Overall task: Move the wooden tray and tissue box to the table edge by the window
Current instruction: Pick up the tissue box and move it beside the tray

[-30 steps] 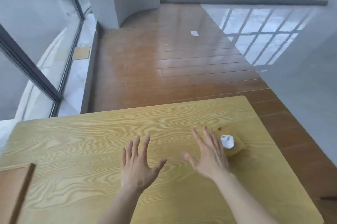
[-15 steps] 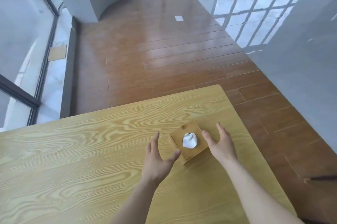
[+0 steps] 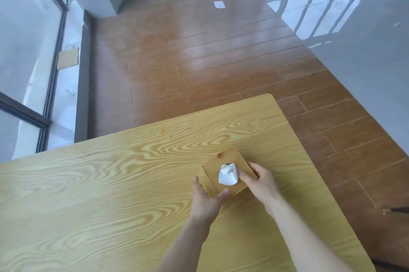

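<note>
A square wooden tissue box (image 3: 223, 158) with a white tissue (image 3: 228, 174) poking from its top stands on the right part of the light wood-grain table (image 3: 110, 183). My left hand (image 3: 204, 198) grips the box's near left corner, thumb on the front face. My right hand (image 3: 260, 183) clasps its right side. The wooden tray is out of view.
The table's far edge (image 3: 177, 121) faces a brown plank floor. A tall window (image 3: 26, 50) with a dark frame runs along the left. A scrap of white paper (image 3: 219, 4) lies on the floor far off. A grey wall stands at the right.
Both hands have closed in from open and apart onto the tissue box's sides. The view has swung right and down, so the tray at the left has left the frame.
</note>
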`<state>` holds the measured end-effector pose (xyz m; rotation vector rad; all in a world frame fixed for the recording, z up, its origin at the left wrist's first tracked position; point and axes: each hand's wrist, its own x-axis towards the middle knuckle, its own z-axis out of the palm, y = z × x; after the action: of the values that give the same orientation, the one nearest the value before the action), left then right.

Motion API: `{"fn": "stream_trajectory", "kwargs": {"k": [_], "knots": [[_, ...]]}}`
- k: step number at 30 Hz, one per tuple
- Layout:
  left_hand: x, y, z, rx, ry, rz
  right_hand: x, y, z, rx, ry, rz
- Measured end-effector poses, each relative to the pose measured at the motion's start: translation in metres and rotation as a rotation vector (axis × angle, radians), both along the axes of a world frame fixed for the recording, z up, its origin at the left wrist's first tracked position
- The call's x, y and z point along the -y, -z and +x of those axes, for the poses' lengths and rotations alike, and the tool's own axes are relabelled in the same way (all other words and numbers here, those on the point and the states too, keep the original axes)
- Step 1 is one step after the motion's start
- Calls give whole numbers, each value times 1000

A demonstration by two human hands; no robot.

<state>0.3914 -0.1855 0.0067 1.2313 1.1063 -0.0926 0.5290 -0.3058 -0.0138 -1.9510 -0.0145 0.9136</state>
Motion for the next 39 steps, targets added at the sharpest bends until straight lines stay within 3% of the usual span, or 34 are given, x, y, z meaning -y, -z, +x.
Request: {"fn": "stream_trajectory", "kwargs": {"k": [12, 21, 29, 39], "knots": [[-25, -2, -20, 5, 16, -22, -2, 6, -30, -27, 30, -14], [-87, -29, -69, 67, 10, 42, -52, -25, -78, -15, 6, 53], [-174, -56, -150, 167, -86, 59, -144, -63, -148, 24, -100, 64], [-320, -63, -314, 195, -278, 106, -318, -75, -296, 23, -244, 52]]}}
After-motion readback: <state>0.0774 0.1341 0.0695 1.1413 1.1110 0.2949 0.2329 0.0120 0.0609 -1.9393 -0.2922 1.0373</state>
